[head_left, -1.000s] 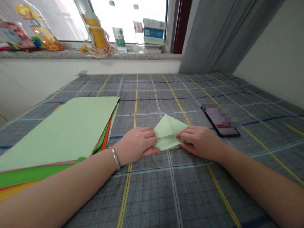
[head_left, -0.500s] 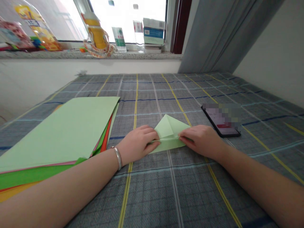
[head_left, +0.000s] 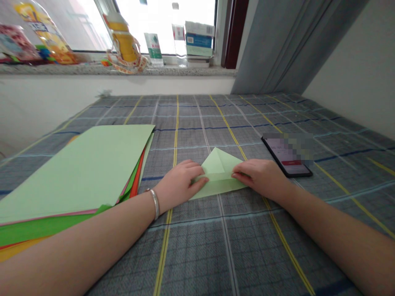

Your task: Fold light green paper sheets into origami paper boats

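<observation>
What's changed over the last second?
The thumbs of the left hand and right hand have shifted away from the person, up to the crosswise fold of the folded green paper, and more of its near strip shows. Both hands stay on the paper; the phone and paper stack lie where they were.

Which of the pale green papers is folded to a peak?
The small paper between your left hand and right hand. The other clear one, the big sheet on top of the stack, lies flat.

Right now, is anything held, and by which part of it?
Folded paper: left hand grips its left side, right hand its right side, along the crosswise fold.
</observation>
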### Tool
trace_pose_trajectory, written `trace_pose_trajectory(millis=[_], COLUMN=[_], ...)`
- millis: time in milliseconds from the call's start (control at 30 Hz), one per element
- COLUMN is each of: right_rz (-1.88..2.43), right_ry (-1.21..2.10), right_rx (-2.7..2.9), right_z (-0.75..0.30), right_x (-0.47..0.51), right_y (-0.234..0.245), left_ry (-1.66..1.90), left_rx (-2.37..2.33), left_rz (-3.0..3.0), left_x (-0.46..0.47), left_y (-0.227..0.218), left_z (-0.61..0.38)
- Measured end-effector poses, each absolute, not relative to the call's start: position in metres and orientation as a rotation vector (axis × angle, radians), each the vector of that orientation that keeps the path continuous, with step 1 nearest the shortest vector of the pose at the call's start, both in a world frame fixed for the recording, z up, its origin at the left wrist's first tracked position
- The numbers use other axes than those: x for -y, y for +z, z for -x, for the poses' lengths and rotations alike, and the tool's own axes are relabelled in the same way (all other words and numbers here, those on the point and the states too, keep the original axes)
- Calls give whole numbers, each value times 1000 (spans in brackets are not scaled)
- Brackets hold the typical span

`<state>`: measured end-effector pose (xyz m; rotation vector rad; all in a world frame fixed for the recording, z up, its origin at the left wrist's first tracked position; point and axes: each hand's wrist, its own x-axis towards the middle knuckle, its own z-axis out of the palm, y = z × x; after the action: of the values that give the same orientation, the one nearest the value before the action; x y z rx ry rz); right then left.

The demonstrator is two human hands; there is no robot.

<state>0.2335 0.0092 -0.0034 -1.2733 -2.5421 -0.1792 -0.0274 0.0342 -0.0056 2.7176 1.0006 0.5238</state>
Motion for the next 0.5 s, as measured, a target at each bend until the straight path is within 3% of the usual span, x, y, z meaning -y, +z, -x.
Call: trace_pose_trajectory(millis=[500], right_rz=[1349], right_ry=[-340], right_rx=[2536], right_z=[-223], right_x=[-16], right_y=[-1], left_ry=[575], left_rx=[-1207], left_rz=[-2587], left_x=[-35], left_y=[-4], left_z=[22])
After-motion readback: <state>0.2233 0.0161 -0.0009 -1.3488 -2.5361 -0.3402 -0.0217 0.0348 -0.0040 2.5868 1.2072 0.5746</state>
